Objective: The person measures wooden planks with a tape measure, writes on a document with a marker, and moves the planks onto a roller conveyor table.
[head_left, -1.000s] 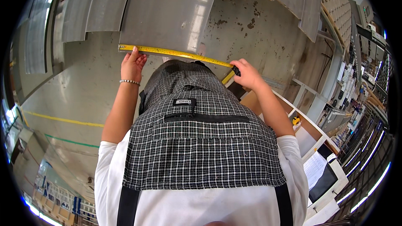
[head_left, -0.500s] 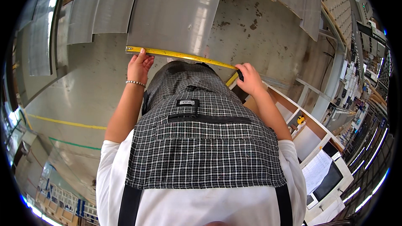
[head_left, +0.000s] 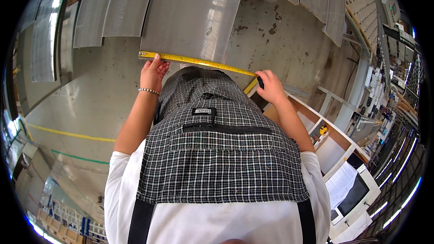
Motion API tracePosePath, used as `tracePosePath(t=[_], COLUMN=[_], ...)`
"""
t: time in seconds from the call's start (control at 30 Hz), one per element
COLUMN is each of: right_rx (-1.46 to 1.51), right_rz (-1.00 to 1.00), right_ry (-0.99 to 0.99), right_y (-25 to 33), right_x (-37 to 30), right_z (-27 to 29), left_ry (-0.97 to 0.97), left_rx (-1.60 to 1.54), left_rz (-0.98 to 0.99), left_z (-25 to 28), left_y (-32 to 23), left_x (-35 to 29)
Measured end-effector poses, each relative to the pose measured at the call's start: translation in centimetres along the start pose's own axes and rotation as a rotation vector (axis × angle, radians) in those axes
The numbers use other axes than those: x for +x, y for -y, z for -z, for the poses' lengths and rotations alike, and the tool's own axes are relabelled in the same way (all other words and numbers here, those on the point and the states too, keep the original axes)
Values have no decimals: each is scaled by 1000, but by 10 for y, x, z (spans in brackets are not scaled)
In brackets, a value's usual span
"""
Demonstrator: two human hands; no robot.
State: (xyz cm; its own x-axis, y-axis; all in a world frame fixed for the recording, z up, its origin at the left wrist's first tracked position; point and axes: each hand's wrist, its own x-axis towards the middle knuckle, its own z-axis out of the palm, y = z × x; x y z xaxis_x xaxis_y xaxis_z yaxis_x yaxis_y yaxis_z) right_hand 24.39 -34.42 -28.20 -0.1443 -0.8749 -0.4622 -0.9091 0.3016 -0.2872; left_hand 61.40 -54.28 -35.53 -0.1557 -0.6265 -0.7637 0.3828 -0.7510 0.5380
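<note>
Head view: L hand (head_left: 154, 74), fingers pinching yellow metal measuring tape (head_left: 199, 61) nr its end; R hand (head_left: 271, 86), fingers clenched round small black case (head_left: 260, 82). Tape's stretched along nr edge of flat, glossy grey sheet (head_left: 187, 18).

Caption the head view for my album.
Left fingers hold a yellow tape measure across the edge of a grey sheet; right fingers grip the case.

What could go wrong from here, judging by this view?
If the left hand loosens, the yellow tape blade could slip from the near left corner of the grey panel or recoil toward the right hand. Past the panel's right edge, the blade looks unsupported and might buckle.
</note>
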Motion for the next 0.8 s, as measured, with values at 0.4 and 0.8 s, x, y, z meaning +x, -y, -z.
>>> tracePosePath(t=[0.4, 0.8], right_rx=[-22, -112], right_rz=[2, 7], right_ry=[-62, -169], right_y=[0, 1], right_x=[-1, -11], right_z=[-10, -24], left_ry=[9, -37], left_rx=[17, 67], left_rz=[-18, -42], left_z=[5, 0], left_y=[4, 5], left_x=[5, 2])
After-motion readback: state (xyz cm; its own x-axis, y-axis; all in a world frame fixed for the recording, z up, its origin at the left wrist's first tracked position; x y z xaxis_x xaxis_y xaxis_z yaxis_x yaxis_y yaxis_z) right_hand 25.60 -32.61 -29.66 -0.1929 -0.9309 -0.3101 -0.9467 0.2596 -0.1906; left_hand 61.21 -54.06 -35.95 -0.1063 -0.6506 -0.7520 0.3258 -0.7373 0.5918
